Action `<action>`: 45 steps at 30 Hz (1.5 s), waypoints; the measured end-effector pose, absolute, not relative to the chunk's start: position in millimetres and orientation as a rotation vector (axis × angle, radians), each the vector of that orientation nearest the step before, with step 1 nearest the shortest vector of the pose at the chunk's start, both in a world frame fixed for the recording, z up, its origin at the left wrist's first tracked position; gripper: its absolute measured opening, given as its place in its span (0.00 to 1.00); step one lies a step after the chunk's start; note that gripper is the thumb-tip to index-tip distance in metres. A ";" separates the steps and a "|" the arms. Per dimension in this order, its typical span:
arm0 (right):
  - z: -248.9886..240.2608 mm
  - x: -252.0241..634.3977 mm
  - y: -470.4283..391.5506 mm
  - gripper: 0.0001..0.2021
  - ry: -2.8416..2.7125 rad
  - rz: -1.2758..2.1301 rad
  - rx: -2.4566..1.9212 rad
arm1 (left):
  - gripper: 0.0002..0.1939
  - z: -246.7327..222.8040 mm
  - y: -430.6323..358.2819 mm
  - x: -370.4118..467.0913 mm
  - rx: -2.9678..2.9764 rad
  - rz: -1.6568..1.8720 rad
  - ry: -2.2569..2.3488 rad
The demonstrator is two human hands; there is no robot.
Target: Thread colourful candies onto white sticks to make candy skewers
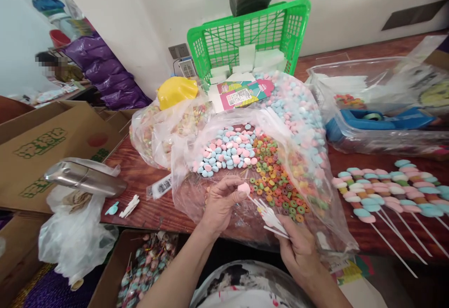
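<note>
My left hand (221, 202) pinches a pink candy (243, 188) between thumb and fingers, above the plastic sheet. One stick tip from the bundle on the right touches or nearly touches this candy. My right hand (298, 245) is closed around a bundle of white sticks (271, 219), which point up and left. Beyond my hands lie pink and blue candies (228, 151) in a pile. Colorful ring-shaped pieces (277, 177) are heaped beside them, to the right. Finished-looking skewers of candies (389, 188) rest on the table at the right, their white sticks toward me.
A green basket (249, 32) stands at the back. Bags of rings (154, 130) and a steel flask (86, 177) are on the left. A clear plastic box (379, 135) sits at the right. Below the table edge is a cardboard box (108, 266) of skewers. A person sits far left.
</note>
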State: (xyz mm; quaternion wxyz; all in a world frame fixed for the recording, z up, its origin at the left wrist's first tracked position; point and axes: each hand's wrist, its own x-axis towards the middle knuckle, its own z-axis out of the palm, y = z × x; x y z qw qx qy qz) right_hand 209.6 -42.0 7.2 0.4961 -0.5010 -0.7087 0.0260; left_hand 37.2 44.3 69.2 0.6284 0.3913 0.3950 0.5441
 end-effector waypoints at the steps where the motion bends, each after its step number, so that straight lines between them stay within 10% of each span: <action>1: 7.0 209.6 -42.8 0.17 -1.723 0.045 -1.214 | 0.12 67.0 43.9 37.5 0.932 1.287 0.901; 20: 33.0 195.3 -52.3 0.14 -1.693 0.319 -1.217 | 0.16 74.8 38.2 22.8 2.184 1.543 0.815; 31: 34.5 189.4 -44.3 0.10 -1.601 0.387 -1.259 | 0.20 64.4 36.5 36.9 1.401 1.458 0.948; 45: 19.7 188.4 -52.3 0.08 -1.566 0.482 -1.319 | 0.22 57.7 34.4 34.6 2.016 1.557 0.861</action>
